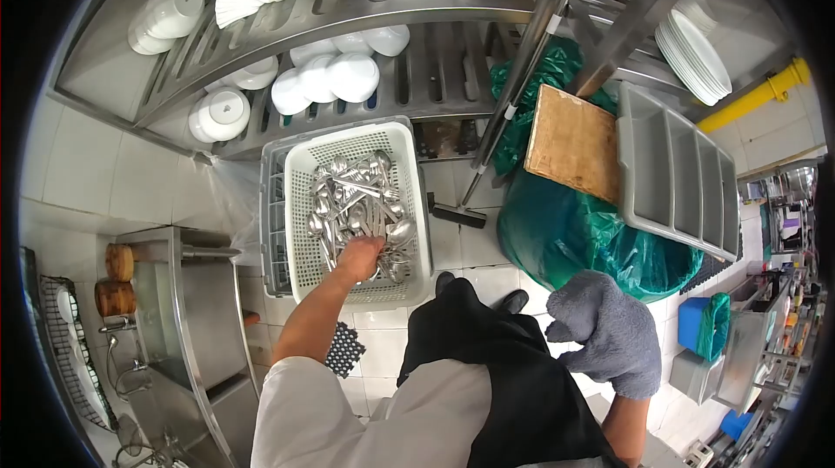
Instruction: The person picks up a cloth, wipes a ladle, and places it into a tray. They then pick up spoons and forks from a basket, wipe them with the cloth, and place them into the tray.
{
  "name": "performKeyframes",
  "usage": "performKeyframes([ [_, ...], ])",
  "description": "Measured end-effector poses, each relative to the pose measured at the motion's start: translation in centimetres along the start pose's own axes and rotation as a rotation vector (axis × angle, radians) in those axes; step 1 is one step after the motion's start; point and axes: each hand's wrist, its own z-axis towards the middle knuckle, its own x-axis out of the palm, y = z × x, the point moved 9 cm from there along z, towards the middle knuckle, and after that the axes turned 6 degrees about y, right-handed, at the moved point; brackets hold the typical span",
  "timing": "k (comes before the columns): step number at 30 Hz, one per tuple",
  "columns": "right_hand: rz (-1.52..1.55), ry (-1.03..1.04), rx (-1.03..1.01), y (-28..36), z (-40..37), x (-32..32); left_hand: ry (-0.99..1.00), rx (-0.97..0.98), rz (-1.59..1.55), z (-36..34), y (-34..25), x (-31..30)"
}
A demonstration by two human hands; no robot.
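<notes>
My left hand [361, 257] reaches into a white perforated plastic basket [299, 284] and is closed around some forks [375, 221]. Loose spoons [400, 232] and more forks lie heaped about its fingers. A thick grey towel [606, 329] covers my right hand, which holds it up at the right of my body. Only the right forearm [626, 429] shows below the cloth; the fingers are hidden. The basket sits on a grey divided crate [272, 233].
Metal shelves [417, 20] ahead carry white bowls [352, 76] and stacked plates [691, 55]. A green-lined bin [539, 242] stands right, with a wooden board [572, 142] and grey cutlery tray [670, 168] on top. A squeegee [459, 214] leans nearby; a steel counter [209, 329] is left.
</notes>
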Motion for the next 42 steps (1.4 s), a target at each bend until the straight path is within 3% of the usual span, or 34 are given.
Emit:
performKeyframes([
  [4, 0.005, -0.047, -0.01, -0.2, -0.7, -0.1, 0.086, -0.095, 0.062, 0.9, 0.4, 2.4],
  [9, 0.046, -0.023, 0.066, -0.9, -1.1, 0.6, 0.01, -0.145, 0.142, 1.4, 0.1, 3.0],
  [12, 0.006, -0.074, -0.019, -0.4, -1.3, 0.6, -0.12, -0.126, 0.086, 0.8, -0.5, 2.3],
  [17, 0.028, -0.031, 0.056, -1.4, -1.6, 0.8, -0.309, -0.193, -0.205, -1.8, 0.2, 0.5],
  [21, 0.073, -0.02, 0.082, -1.2, -1.6, 0.5, -0.437, -0.311, -0.254, -3.9, 2.3, -1.9],
  [22, 0.071, -0.011, 0.093, -1.0, -1.5, 0.5, -0.597, -0.257, -0.178, -4.9, 2.2, -3.4],
  [23, 0.069, -0.003, 0.103, -0.9, -1.4, 0.5, -0.599, -0.262, -0.177, -5.4, 1.9, -4.7],
  [25, 0.066, 0.01, 0.107, -0.8, -1.2, 0.8, -0.415, -0.481, -0.79, -6.7, 3.9, -4.5],
  [26, 0.025, -0.013, 0.055, -0.3, -1.1, 0.8, -0.648, -0.185, -0.941, -6.7, 3.3, -6.1],
  [30, -0.027, -0.014, -0.022, 0.4, -0.7, 1.2, -0.624, -0.27, -1.227, -5.8, 5.1, -1.6],
  [31, -0.029, -0.013, -0.031, 0.6, -0.7, 1.2, -0.722, -0.202, -1.141, -5.1, 5.7, 0.4],
  [33, -0.054, -0.003, -0.036, 0.7, -0.7, 1.1, -0.514, -0.285, -1.001, -3.0, 8.0, 7.7],
  [34, -0.06, -0.014, -0.038, 0.7, -0.7, 0.8, -0.523, -0.275, -1.004, -2.9, 8.4, 7.6],
  [36, -0.014, -0.078, -0.113, 1.2, -0.9, 0.3, -0.339, -0.383, -1.114, -2.5, 8.9, 9.8],
  [37, -0.012, -0.069, -0.107, 1.2, -1.1, 0.4, -0.33, -0.389, -1.115, -3.0, 8.4, 9.1],
  [39, -0.05, -0.042, -0.077, 0.9, -1.1, 0.4, -0.413, -0.336, -1.498, -3.2, 7.4, 7.3],
  [41, -0.071, -0.047, -0.056, 0.1, -1.0, 0.6, -0.434, -0.394, -1.515, -4.1, 6.5, 6.3],
  [42, -0.09, -0.05, -0.036, -0.2, -1.1, 0.7, -0.309, -0.434, -1.506, -4.2, 6.3, 7.9],
])
